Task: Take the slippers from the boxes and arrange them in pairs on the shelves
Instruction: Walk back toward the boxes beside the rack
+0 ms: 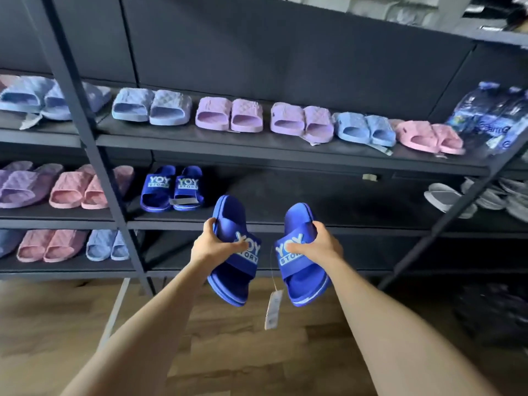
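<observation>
A: Item one?
B: Left slipper (231, 284). Royal blue, smooth moulded foam, broad strap with raised pale "YOY STORY" lettering, rounded toe pointing far. The left hand (213, 243) grasps it, with the fingers (211, 224) wrapped over the left edge and the thumb pressed on the strap. It is held in the air, just near of the middle shelf (314, 201) and not resting on it.

A: Item two?
B: Right slipper (304, 281). Same make, with a pale stripe along the sole edge. The right hand (317, 243) grasps it likewise, fingers curled round the right edge and thumb on the lettering. It is held apart from the left slipper, toe far and heel near. A white paper tag (273, 310) hangs on a thin thread between the two; I cannot tell which slipper it is tied to.

A: Matching stock?
B: One blue pair (171, 190) with the same lettering, at the left end of the middle shelf. The two sit side by side and touching, with a tag lying across them.

A: Rack?
B: Rack (83, 121): dark metal frame, flat matte boards. The top shelf (257, 145) carries a row of pastel pairs (228, 115), quilted in texture, in pale blue, lilac and pink. At its right end are bottles (485, 115) in glossy plastic wrap.

A: Elsewhere?
B: Left-bay pairs (71, 190): quilted, lilac and pink. Far right, grey slippers (445, 195), loosely heaped. Floor (257, 352): wood-grain planks.
</observation>
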